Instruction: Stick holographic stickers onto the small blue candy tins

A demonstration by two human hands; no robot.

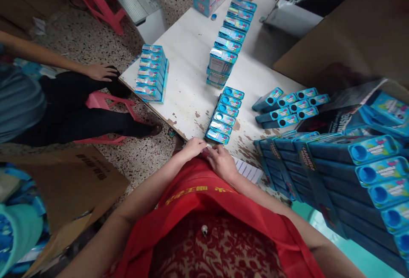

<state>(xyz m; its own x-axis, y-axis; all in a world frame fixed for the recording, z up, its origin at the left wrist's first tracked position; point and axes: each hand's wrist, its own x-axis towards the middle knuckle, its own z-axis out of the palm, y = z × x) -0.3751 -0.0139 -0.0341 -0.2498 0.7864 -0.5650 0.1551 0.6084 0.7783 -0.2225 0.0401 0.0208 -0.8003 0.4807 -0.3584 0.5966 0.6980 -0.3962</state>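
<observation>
My left hand (pixel 194 147) and my right hand (pixel 221 161) are close together at the near table edge, against the red apron (pixel 194 180). Both have bent, closed fingers that meet around a small pale piece (pixel 208 145), too small to name. Just beyond them a row of blue boxes (pixel 223 118) stands on the table, the nearer ones with shiny tops and the farther ones showing round blue circles. Partly under my right wrist lies a white sheet with pale strips (pixel 247 170).
The white table (pixel 188 52) carries a long row of blue boxes (pixel 231 35), a tray of them (pixel 151 73) at left and a loose group (pixel 289 107) at right. Stacked boxes (pixel 319 167) rise close by my right arm. Another person's hand (pixel 101 72) rests at left.
</observation>
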